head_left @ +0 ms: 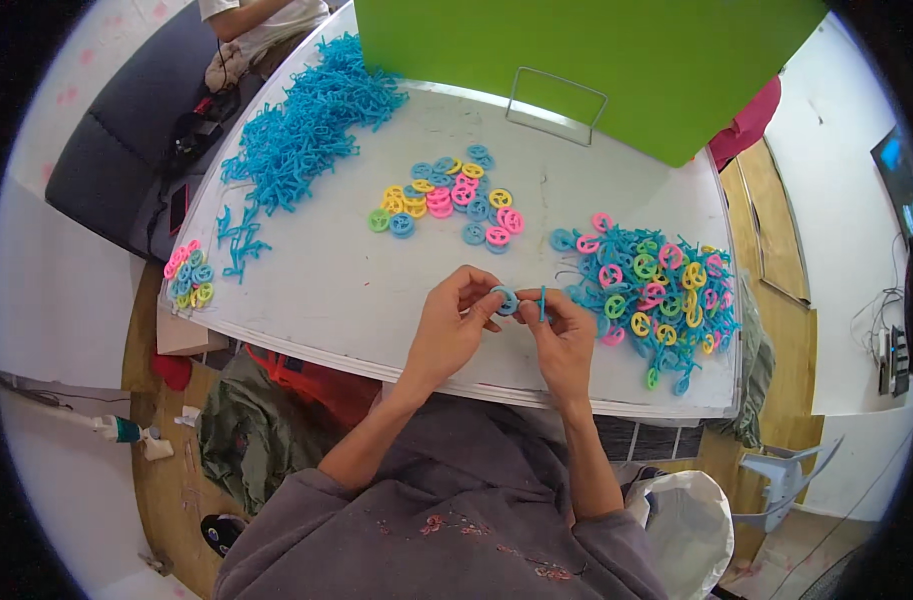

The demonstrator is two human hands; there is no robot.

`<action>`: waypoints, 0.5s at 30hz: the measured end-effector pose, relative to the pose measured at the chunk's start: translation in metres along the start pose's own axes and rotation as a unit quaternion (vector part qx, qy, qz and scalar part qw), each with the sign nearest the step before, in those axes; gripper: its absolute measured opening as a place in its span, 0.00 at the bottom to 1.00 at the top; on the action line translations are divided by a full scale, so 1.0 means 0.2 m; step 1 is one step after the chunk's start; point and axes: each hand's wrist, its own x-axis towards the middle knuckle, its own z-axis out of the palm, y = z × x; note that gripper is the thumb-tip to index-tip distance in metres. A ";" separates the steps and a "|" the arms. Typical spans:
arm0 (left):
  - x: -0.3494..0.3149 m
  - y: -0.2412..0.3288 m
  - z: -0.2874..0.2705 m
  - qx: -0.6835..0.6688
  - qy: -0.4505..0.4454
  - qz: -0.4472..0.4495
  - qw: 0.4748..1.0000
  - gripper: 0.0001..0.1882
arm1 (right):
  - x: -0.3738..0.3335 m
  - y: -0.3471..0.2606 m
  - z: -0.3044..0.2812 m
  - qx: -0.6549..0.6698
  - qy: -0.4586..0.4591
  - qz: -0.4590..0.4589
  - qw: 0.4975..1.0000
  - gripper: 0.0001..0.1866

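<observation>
Frame centre: blue wheel [512, 299] pinched in left hand [453, 325], blue stem [543, 302] in right hand [563, 342] — held close, presumably for sight. Loose wheels [439, 198] are spread upper-centre, likely for reach.

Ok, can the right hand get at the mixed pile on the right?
Probably yes: the right hand is just left of the mixed pile, with nothing visible between them, though it holds a blue piece.

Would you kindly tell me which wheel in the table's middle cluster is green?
The leftmost wheel, with a blue wheel just to its right; the other visible ones there are blue, pink or yellow.
</observation>
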 end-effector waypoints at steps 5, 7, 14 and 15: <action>0.00 0.00 0.00 -0.006 -0.007 -0.029 1.000 0.08 | 0.00 0.01 -0.02 -0.020 0.017 0.004 1.000 0.07; 0.00 0.04 0.01 -0.038 -0.005 -0.068 0.997 0.08 | 0.01 0.03 -0.02 -0.074 0.024 -0.031 0.996 0.07; 0.00 0.02 0.04 0.011 0.024 -0.077 0.997 0.05 | -0.01 0.00 0.00 -0.114 0.019 -0.025 0.993 0.07; 0.00 -0.01 0.05 0.026 0.048 -0.049 0.997 0.04 | -0.02 0.00 0.00 -0.107 0.018 -0.013 0.994 0.08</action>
